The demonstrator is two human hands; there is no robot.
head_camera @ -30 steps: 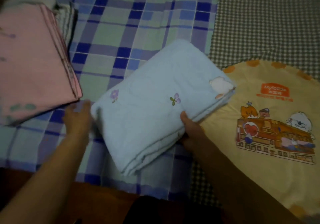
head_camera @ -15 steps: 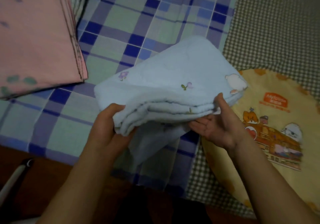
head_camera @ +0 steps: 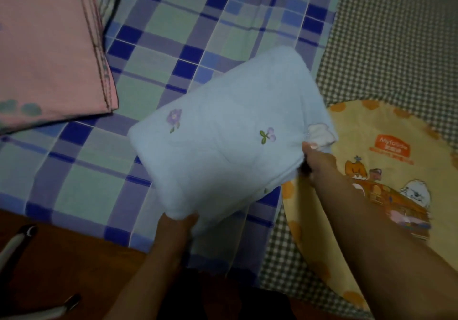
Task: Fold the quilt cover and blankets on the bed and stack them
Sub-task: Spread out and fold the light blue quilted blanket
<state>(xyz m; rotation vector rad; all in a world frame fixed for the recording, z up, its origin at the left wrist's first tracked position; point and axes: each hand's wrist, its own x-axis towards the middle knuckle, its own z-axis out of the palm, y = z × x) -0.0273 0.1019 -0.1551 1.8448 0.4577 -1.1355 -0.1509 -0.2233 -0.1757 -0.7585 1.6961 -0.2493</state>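
Observation:
A folded light blue blanket (head_camera: pixel 230 131) with small embroidered flowers is lifted above the bed, tilted toward me. My left hand (head_camera: pixel 177 230) grips its near lower corner from below. My right hand (head_camera: pixel 316 163) grips its right edge, thumb on top near a white animal patch. A folded pink quilt cover (head_camera: pixel 47 47) lies at the upper left on top of another folded cloth. A yellow round blanket (head_camera: pixel 386 171) with cartoon animals lies unfolded at the right.
A blue, green and purple plaid sheet (head_camera: pixel 193 29) covers the bed middle; a small-check sheet (head_camera: pixel 396 42) lies at the right. The brown bed edge (head_camera: pixel 74 270) runs along the bottom, with two pale tube-like objects (head_camera: pixel 14 245) at the lower left.
The blue blanket went from lying flat on the bed to being held up in both hands. My left hand moved from its left edge to its near corner.

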